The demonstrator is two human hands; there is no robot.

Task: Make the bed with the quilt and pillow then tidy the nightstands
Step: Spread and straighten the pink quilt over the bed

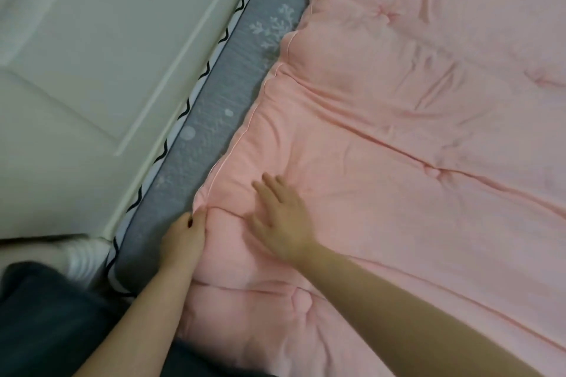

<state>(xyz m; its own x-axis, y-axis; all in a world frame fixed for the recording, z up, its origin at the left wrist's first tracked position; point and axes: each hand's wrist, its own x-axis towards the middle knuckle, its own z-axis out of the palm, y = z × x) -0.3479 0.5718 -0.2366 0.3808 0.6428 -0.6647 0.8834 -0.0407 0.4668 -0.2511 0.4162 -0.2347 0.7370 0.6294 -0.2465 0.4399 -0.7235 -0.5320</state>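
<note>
1. The bed (pixel 214 119) fills most of the view. Its grey patterned mattress cover shows as a bare strip along the left side, against the pale panelled wall (pixel 92 55).

2. The pink quilt (pixel 398 131) is already spread flat over the bed, covering nearly all of it that can be seen. Creases and a wavy left edge remain, so the spreading looks largely done and the work now seems to be straightening and smoothing.

3. The right hand (pixel 281 217) lies flat on the quilt with fingers straight and spread, pressing the fabric down just inside its left edge.

4. The left hand (pixel 183 239) is curled round the quilt's edge close by, pinching a bunched fold right where the quilt meets the grey strip. The two hands are near each other but not touching.

5. What is left, as I judge it: even out this edge, then place the pillow and tidy the nightstands. Neither a pillow nor a nightstand is in view, so their state cannot be told.

6. At the lower left, dark clothing (pixel 46 315) of the person and something white beside the bed are blurred.
</note>
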